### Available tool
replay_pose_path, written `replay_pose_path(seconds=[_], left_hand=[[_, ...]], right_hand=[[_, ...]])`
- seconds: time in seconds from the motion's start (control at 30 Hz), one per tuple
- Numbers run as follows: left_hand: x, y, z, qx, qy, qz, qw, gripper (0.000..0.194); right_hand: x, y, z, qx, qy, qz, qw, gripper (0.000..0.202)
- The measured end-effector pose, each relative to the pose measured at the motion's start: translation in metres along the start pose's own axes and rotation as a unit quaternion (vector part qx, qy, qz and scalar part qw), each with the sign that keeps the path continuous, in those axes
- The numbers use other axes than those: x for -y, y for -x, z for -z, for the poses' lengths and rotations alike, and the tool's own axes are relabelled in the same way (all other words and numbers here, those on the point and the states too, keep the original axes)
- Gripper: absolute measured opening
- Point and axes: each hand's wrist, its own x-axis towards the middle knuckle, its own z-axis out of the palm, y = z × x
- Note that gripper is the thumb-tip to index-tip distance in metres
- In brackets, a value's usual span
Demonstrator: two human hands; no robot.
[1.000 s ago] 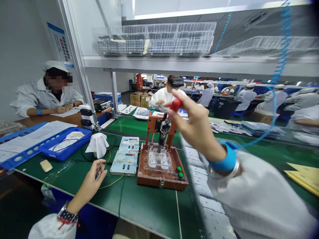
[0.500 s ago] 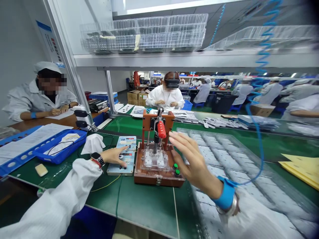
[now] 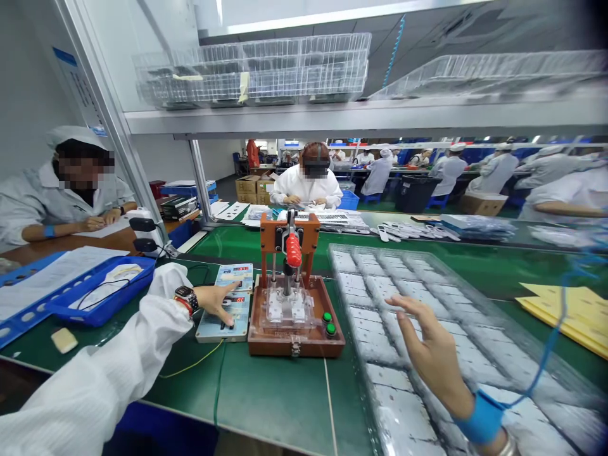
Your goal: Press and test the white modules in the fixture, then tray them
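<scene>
My left hand (image 3: 217,304) rests on two light-blue meter boxes (image 3: 236,308) with red digits, its thumb and a finger spread apart on their fronts. Right beside them stands a brown press fixture (image 3: 295,347) with a red lever handle (image 3: 293,250), a clear plastic block (image 3: 288,307) under the plunger and two green buttons (image 3: 329,323). Over a large clear tray of white flat parts (image 3: 380,288), my right hand (image 3: 430,342) hangs with fingers apart and nothing in it. A blue wrist strap (image 3: 482,415) with a coiled cord is on that wrist.
A blue bin (image 3: 102,304) and an eraser-like block (image 3: 64,340) lie at left. Yellow sheets (image 3: 565,313) are at right. Clear trays (image 3: 304,66) sit on the overhead shelf (image 3: 304,120). One person (image 3: 71,190) sits at left, another (image 3: 308,183) across the bench.
My right hand has moved away from the press, right and down, over the tray of white parts. My left hand stays at the meter boxes. The view has shifted slightly.
</scene>
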Motion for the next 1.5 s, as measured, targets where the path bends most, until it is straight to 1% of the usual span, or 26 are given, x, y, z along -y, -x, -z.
replay_pose_path(seconds=[0.07,0.17,0.2,0.27,0.33,0.47,0.57,0.7,0.83,0.93,1.03,1.1,1.17,1.23,1.3,1.37,1.4,1.5], left_hand=[[0.005,0.006,0.002,-0.009,0.018,0.011,1.0,0.122],[0.009,0.013,0.001,-0.027,0.035,0.023,0.999,0.122],[0.009,0.014,0.001,-0.033,0.04,0.022,0.998,0.121],[0.009,0.014,0.0,-0.048,0.049,0.021,0.997,0.118],[0.008,0.014,-0.001,-0.061,0.054,0.024,0.996,0.117],[0.008,0.012,0.0,-0.071,0.062,0.03,0.995,0.115],[0.01,0.01,0.0,-0.073,0.068,0.034,0.994,0.114],[0.016,0.001,-0.004,-0.085,0.086,0.054,0.991,0.114],[0.021,-0.007,-0.004,-0.103,0.141,0.063,0.983,0.115],[0.026,-0.006,0.003,-0.126,0.21,0.043,0.969,0.106],[0.032,-0.007,0.007,-0.177,0.3,0.006,0.937,0.086],[0.037,-0.012,0.003,-0.225,0.365,-0.014,0.903,0.071],[0.042,-0.022,-0.008,-0.273,0.431,-0.027,0.86,0.064],[0.048,-0.031,-0.022,-0.316,0.495,-0.039,0.809,0.064],[0.052,-0.039,-0.033,-0.346,0.552,-0.053,0.757,0.064],[0.057,-0.043,-0.041,-0.354,0.598,-0.064,0.716,0.062],[0.058,-0.044,-0.043,-0.351,0.617,-0.068,0.701,0.06],[0.064,-0.046,-0.045,-0.332,0.658,-0.07,0.672,0.056]], right_hand=[[-0.017,0.002,-0.002,-0.002,-0.031,-0.085,0.996,0.031],[-0.032,0.003,-0.006,0.006,-0.115,-0.22,0.969,0.042],[-0.034,0.003,-0.007,0.009,-0.14,-0.251,0.958,0.045],[-0.033,0.003,-0.01,0.014,-0.171,-0.285,0.943,0.049],[-0.029,0.004,-0.011,0.019,-0.182,-0.296,0.937,0.051],[-0.022,0.004,-0.01,0.024,-0.176,-0.3,0.937,0.051],[-0.027,0.005,-0.011,0.024,-0.174,-0.299,0.938,0.051],[-0.039,0.009,-0.016,0.026,-0.167,-0.285,0.944,0.051],[-0.04,0.012,-0.017,0.036,-0.155,-0.282,0.946,0.049],[-0.031,0.011,-0.013,0.043,-0.153,-0.287,0.945,0.049],[-0.022,0.006,-0.009,0.049,-0.155,-0.298,0.94,0.053],[-0.017,0.004,-0.007,0.056,-0.15,-0.306,0.938,0.056],[-0.015,0.002,-0.005,0.066,-0.144,-0.314,0.936,0.058],[-0.016,0.002,-0.004,0.069,-0.144,-0.321,0.933,0.061],[-0.019,0.002,-0.003,0.067,-0.146,-0.33,0.93,0.062],[-0.023,0.003,-0.003,0.063,-0.149,-0.335,0.928,0.061],[-0.024,0.003,-0.004,0.06,-0.151,-0.335,0.928,0.06],[-0.026,0.005,-0.007,0.068,-0.159,-0.33,0.928,0.054]])
